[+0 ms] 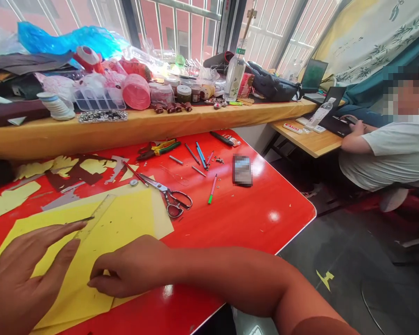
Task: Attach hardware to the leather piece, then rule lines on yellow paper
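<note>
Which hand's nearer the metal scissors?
Right. The right hand is on the near side of the metal scissors, not touching them; the left hand is farther off to the left, by the clear ruler.

from my head, one camera looks forward and down, close above my left hand (24, 270) and right hand (131, 267), facing barred windows (183, 25).

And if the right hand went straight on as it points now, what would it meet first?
Probably the left hand: the right hand points toward it across the flat, yellow, paper-like sheet. Depth is unclear; it might brush the sheet first.
</note>
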Tool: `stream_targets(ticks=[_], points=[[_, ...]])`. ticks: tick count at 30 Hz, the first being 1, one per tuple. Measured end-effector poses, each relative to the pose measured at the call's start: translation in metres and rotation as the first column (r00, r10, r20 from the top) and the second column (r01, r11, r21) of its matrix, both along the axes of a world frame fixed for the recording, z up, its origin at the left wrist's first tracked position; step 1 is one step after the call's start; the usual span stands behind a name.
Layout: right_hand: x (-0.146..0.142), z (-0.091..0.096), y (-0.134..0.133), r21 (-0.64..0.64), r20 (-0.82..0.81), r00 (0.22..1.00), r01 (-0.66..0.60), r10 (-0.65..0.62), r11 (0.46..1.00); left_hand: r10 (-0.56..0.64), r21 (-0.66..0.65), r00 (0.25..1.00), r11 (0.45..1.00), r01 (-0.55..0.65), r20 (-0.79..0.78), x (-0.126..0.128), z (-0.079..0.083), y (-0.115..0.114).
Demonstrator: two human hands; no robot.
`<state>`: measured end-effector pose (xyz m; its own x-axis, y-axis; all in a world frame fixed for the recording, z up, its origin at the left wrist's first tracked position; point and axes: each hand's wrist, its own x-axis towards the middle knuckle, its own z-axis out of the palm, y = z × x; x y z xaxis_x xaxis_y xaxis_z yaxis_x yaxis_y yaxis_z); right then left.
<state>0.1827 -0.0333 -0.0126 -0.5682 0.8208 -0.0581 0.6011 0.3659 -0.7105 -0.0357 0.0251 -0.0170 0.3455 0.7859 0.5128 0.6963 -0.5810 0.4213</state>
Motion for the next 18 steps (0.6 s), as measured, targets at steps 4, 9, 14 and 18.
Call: stream_targets(ticks=[4, 9, 14, 18], points=[[0.001, 0.004, -0.003, 0.023, -0.016, 0.997, 0.077, -0.076, 0.997, -0.086, -0.079, 0.994, 0.993, 0.092, 0.069, 0.018, 0.017, -0.009], [-0.001, 0.003, -0.004, 0.042, -0.034, 0.989, 0.144, -0.143, 0.989, -0.233, -0.123, 0.971, 0.967, 0.225, -0.048, 0.003, 0.011, -0.002], [-0.001, 0.0, -0.005, 0.062, -0.057, 0.988, 0.145, -0.142, 0.987, -0.296, -0.242, 0.948, 0.934, 0.261, -0.118, -0.019, -0.002, 0.005], [0.0, -0.001, -0.005, 0.075, -0.059, 0.987, 0.155, -0.151, 0.985, -0.295, -0.286, 0.943, 0.927, 0.243, -0.154, -0.022, -0.01, 0.005]])
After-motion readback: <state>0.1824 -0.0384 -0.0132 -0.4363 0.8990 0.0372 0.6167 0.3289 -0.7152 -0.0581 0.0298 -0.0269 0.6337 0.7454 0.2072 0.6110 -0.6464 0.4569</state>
